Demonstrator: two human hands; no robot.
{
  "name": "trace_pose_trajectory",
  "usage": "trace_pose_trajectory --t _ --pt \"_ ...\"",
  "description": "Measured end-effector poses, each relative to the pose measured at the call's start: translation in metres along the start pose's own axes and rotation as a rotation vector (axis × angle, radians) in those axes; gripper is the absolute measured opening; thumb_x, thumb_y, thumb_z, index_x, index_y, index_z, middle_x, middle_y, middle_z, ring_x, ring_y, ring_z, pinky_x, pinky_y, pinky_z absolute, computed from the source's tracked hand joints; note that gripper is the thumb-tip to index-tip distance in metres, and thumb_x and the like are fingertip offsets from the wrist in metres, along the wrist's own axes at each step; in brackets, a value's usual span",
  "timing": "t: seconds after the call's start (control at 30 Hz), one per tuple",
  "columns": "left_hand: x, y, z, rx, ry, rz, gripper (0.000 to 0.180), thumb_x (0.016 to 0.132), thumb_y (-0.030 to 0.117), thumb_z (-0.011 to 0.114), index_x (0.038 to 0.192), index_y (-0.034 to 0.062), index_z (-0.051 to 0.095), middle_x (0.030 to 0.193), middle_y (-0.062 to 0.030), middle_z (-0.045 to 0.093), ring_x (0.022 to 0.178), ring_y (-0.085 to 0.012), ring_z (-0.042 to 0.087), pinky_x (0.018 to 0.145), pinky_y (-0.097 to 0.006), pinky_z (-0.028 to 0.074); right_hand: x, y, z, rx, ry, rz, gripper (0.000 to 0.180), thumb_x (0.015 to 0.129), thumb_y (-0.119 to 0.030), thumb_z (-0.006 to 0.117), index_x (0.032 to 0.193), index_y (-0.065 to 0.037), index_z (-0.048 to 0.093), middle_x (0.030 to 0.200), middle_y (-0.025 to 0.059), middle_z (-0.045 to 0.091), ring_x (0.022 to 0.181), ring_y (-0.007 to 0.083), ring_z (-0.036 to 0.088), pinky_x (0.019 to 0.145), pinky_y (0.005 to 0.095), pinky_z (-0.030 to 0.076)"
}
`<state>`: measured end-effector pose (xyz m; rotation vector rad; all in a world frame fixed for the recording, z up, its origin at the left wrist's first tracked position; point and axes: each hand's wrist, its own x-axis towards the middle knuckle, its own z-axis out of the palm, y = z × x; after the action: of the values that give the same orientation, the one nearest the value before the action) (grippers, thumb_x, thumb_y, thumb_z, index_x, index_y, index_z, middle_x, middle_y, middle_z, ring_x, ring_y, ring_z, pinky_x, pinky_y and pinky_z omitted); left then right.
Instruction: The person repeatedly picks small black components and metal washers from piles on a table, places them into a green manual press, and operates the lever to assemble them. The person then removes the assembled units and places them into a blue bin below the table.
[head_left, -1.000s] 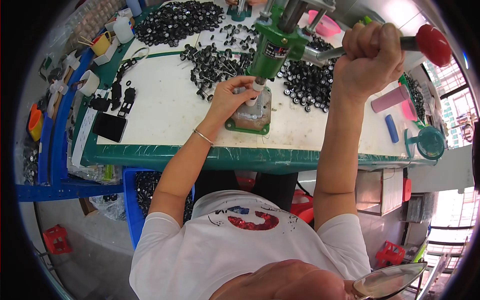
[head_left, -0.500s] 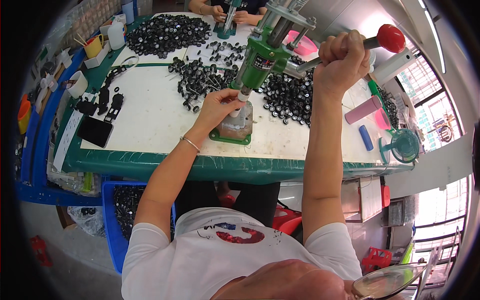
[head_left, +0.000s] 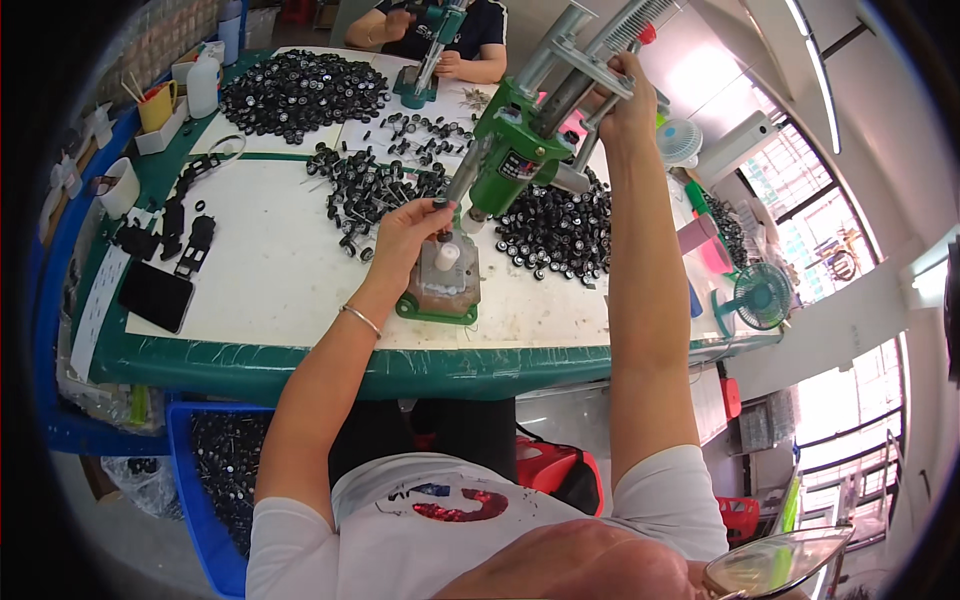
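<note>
Since half a second earlier, the right hand (head_left: 628,95) had ridden the green hand press's (head_left: 520,160) lever upward, so the red knob was no longer in sight and the ram stood raised off the work. Its fingers were clenched round the lever. The left hand (head_left: 405,232) reached to the grey fixture block (head_left: 445,272) on the press's green base, fingers pinched at a small black part just beside the white post (head_left: 447,256); whether they gripped it or only touched it could not be told. By the look of it one pressing was finished and the piece was being changed. Loose black wheels on short axles (head_left: 365,190) lay in heaps on the white-topped counter (head_left: 270,280), more in the blue crate (head_left: 205,470) below, so much work seemingly remained.
</note>
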<state>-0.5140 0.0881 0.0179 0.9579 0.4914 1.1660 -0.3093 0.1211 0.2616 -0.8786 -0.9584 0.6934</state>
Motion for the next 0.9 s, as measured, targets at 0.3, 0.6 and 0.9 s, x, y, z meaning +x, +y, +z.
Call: trace_pose_trajectory --t 0.3,0.6,0.9 --pt "-0.009 0.004 0.003 -0.072 0.079 -0.12 0.02 0.087 0.022 0.068 0.101 0.0084 0.071 0.08 0.004 0.065 0.076 -0.0027 0.056 0.066 -0.019 0.035 0.002 0.006 -0.011 0.038 -0.107 0.016 0.019 0.089 -0.017 0.058 0.075 -0.008 0.048 0.056 -0.005 0.041 0.041 0.0052 0.035 0.035 0.0213 0.026" --pt "-0.01 0.002 -0.005 -0.085 0.107 -0.052 0.02 0.086 0.018 0.069 0.102 0.0072 0.071 0.082 0.0022 0.067 0.074 -0.0032 0.056 0.065 -0.019 0.037 -0.006 0.004 -0.004 0.072 -0.132 -0.016 0.021 0.089 -0.021 0.061 0.077 -0.008 0.05 0.057 -0.0049 0.042 0.041 0.0046 0.035 0.035 0.0207 0.026" --pt "-0.012 0.009 -0.008 0.098 0.045 0.113 0.02 0.088 0.017 0.066 0.103 0.0042 0.069 0.081 0.0005 0.066 0.078 -0.0068 0.058 0.072 -0.021 0.042 -0.01 0.001 -0.001 0.078 -0.125 0.043 0.025 0.09 -0.026 0.062 0.078 -0.01 0.047 0.058 -0.0063 0.036 0.043 0.003 0.029 0.038 0.0198 0.019"
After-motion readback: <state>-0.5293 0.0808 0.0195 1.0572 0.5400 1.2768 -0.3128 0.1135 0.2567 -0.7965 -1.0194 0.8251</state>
